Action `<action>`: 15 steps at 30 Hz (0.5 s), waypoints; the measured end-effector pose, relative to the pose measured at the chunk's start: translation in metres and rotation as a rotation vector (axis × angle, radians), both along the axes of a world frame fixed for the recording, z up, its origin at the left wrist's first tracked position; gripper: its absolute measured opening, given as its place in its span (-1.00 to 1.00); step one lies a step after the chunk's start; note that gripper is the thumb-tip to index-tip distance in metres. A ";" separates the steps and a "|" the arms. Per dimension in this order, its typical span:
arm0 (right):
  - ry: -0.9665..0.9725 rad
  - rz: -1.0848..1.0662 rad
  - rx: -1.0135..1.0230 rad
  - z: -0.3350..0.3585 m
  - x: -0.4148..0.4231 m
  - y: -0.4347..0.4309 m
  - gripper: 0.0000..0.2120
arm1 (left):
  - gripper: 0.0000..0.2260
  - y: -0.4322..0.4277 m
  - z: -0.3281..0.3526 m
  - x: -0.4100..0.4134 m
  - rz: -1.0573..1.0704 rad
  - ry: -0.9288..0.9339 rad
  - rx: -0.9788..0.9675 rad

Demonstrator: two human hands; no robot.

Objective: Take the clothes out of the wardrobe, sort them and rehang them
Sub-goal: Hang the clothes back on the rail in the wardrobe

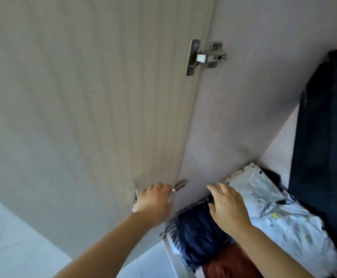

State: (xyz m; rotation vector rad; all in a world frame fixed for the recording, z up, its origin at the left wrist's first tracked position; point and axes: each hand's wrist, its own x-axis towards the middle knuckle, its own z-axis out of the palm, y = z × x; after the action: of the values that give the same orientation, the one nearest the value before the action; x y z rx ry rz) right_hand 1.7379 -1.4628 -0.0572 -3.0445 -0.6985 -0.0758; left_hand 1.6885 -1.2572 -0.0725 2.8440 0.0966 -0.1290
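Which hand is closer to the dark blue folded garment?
Right. The right hand is over the dark blue garment; the left hand lies to its left, on the wardrobe door.

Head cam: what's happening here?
A person is at an open wardrobe. The left hand lies on the beige wood-grain door beside its lower metal hinge. The right hand, fingers spread, is over a folded navy garment stacked beside a white printed fabric and a rust-red garment. Neither hand grips clothing yet. A dark garment hangs at the right.
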 end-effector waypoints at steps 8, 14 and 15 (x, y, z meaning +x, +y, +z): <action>0.263 0.531 -0.121 -0.055 -0.059 0.077 -0.51 | -0.50 0.036 -0.067 -0.163 0.618 0.176 -0.060; 0.369 0.972 -0.154 -0.072 -0.146 0.175 -0.54 | -0.51 0.057 -0.073 -0.291 1.036 0.208 -0.074; 0.369 1.032 -0.155 -0.073 -0.162 0.190 -0.58 | -0.51 0.061 -0.072 -0.310 1.104 0.213 -0.073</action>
State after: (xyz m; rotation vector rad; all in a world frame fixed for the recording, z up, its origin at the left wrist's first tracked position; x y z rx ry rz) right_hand 1.5755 -1.2732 -0.1301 -2.2946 -2.1172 0.5411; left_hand 1.3786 -1.1961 -0.1447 2.2863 1.5794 -0.1763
